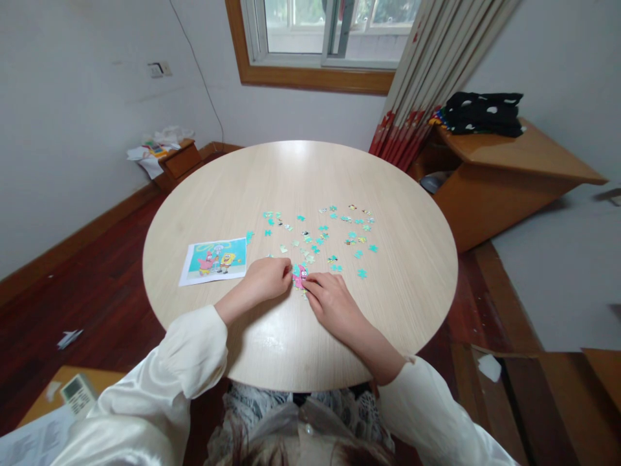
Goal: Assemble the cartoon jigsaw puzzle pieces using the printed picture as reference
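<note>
A small joined patch of pink and teal jigsaw pieces [299, 277] lies on the table between my hands. My right hand [334, 299] is closed at its right side, with thumb and fingertips pinched on the pink part. Just left of the patch, my left hand [272, 275] has its fingers curled together; whatever they hold, if anything, is hidden. Loose jigsaw pieces [316, 249], mostly teal, are scattered beyond my hands. To the left lies a printed reference picture [216, 261] showing a pink and a yellow cartoon figure.
The round pale table [301, 175] fills the middle of the view. Beyond it are a window [310, 39] and a curtain [436, 58]. At right stands a wooden cabinet [524, 162] with a black cloth on top. A remote control [78, 395] lies at lower left.
</note>
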`<state>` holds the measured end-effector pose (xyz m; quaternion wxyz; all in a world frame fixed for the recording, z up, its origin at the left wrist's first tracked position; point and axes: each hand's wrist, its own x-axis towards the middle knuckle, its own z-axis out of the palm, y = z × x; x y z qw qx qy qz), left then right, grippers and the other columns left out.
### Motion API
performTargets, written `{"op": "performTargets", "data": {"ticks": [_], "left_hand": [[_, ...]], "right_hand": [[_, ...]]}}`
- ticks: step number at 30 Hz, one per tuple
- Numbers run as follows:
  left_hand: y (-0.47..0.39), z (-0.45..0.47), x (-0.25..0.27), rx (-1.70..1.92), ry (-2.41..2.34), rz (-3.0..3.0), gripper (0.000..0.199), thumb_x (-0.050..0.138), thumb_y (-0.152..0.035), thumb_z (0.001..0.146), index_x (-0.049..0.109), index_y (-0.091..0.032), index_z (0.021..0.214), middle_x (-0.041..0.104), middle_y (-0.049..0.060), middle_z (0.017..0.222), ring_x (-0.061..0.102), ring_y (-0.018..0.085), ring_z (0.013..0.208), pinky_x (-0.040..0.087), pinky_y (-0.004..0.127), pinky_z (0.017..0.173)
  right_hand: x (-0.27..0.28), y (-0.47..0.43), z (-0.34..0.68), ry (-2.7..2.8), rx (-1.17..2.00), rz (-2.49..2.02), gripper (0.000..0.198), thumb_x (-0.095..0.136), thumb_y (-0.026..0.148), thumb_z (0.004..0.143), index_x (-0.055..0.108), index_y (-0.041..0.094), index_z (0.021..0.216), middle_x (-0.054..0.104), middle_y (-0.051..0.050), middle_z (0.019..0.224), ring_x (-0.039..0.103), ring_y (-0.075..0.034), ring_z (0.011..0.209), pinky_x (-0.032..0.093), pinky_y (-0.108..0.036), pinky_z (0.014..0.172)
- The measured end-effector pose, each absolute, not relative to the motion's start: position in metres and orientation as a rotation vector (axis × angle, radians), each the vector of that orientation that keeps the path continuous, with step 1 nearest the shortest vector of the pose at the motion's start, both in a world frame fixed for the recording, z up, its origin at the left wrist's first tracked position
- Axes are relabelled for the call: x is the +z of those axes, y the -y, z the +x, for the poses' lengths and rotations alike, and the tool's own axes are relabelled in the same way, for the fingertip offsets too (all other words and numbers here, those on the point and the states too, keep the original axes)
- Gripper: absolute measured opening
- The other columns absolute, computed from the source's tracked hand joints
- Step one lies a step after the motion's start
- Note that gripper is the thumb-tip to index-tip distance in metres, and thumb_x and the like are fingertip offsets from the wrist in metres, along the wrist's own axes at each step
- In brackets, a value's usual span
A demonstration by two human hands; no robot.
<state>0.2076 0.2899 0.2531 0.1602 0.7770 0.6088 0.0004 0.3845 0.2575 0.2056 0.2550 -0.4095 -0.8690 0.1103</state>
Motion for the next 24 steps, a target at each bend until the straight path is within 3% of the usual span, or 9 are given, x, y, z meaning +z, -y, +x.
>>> {"op": "performTargets", "data": {"ticks": [15, 24], "left_hand": [[-0.2911, 0.2094, 0.2546, -0.118, -1.743, 2.351, 0.025, 0.045, -0.030, 0.088, 0.067, -0.018, 0.082, 0.069, 0.011, 0.075, 0.065, 0.025, 0.071, 0.038, 0.030, 0.062], [-0.2874, 0.2027, 0.2502, 0.096, -1.768, 2.236, 0.030, 0.041, -0.029, 0.092, 0.063, -0.018, 0.077, 0.068, 0.010, 0.075, 0.062, 0.023, 0.072, 0.036, 0.030, 0.062]], "right_hand": [[0.2054, -0.2585, 0.3836, 2.351, 0.297, -1.096, 0.024, 0.053, 0.010, 0.088, 0.068, 0.016, 0.106, 0.067, -0.010, 0.106, 0.059, -0.023, 0.099, 0.043, -0.041, 0.087], [0.2056, -0.2578, 0.3845, 2.348, 0.290, -1.106, 0.025, 0.054, 0.009, 0.087, 0.068, 0.017, 0.106, 0.068, -0.010, 0.106, 0.060, -0.023, 0.099, 0.043, -0.041, 0.087]]}}
